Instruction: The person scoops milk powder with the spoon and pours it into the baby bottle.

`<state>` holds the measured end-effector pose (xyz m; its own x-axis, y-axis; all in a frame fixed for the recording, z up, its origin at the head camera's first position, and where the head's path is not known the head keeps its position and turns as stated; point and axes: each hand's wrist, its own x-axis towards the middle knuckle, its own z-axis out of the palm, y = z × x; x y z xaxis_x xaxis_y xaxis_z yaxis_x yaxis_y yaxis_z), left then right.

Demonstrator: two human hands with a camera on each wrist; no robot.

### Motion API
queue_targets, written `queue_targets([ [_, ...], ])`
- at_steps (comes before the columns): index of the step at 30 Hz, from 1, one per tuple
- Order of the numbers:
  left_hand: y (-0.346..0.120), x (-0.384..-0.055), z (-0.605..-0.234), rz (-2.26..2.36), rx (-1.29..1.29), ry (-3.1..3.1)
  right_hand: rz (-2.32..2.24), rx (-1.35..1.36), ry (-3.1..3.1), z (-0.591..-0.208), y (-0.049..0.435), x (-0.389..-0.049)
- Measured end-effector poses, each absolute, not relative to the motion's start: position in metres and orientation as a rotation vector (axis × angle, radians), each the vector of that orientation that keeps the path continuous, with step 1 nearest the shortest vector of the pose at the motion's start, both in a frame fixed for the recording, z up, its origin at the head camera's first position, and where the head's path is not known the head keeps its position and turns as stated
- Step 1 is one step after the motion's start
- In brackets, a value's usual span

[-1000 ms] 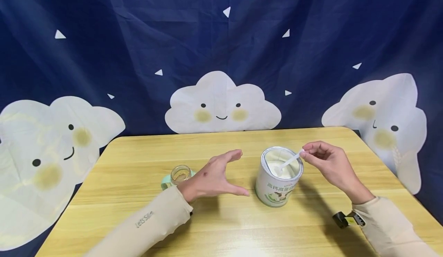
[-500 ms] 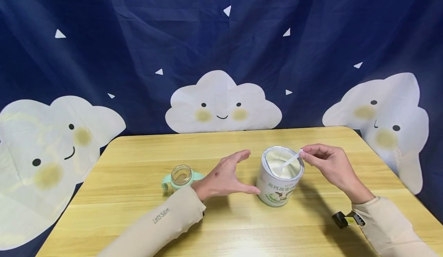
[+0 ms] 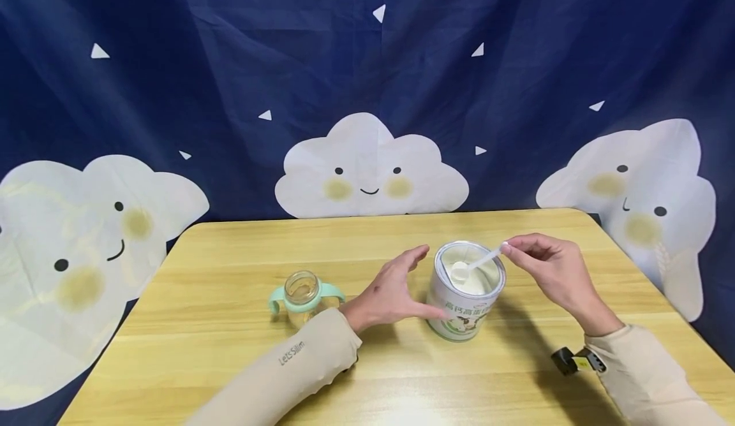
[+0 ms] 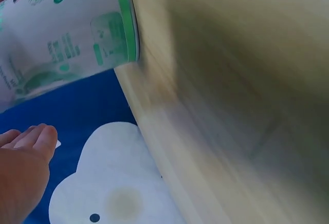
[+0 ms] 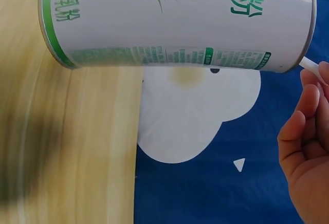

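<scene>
A white milk powder can with green print stands uncovered on the table, pale powder inside. My right hand pinches the handle of a white scoop, whose bowl is over the powder within the rim. In the right wrist view the curled fingers hold that handle beside the can's rim. My left hand is spread, thumb in front of the can's left side; whether it touches the can I cannot tell. The left wrist view shows straight fingers near the can.
Left of the can, a baby bottle with mint-green handles stands without a lid, partly behind my left forearm. Behind the wooden table hangs a dark blue curtain with white clouds.
My left hand has moved right, from beside the bottle to the can's left side. The scoop's bowl has tipped and shifted slightly inside the can, with the right hand still on its handle.
</scene>
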<state>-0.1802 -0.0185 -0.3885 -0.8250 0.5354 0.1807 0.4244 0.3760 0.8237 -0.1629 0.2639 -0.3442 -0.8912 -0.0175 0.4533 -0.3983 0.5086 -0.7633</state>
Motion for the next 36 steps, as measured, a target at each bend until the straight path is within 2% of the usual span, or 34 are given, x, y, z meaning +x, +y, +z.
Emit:
queue_targets([
  [19,0.017,-0.186,-0.398,1.614,0.985,2.435,1.027,0.659,-2.317,-0.344,0.259,-0.163],
  [24,0.019,-0.186,-0.398,1.600,0.931,2.463,0.976,0.732,-2.352,-0.340,0.258,-0.164],
  [36,0.020,-0.185,-0.396,1.561,0.884,2.460,1.096,0.845,-2.474,-0.333,0.250,-0.163],
])
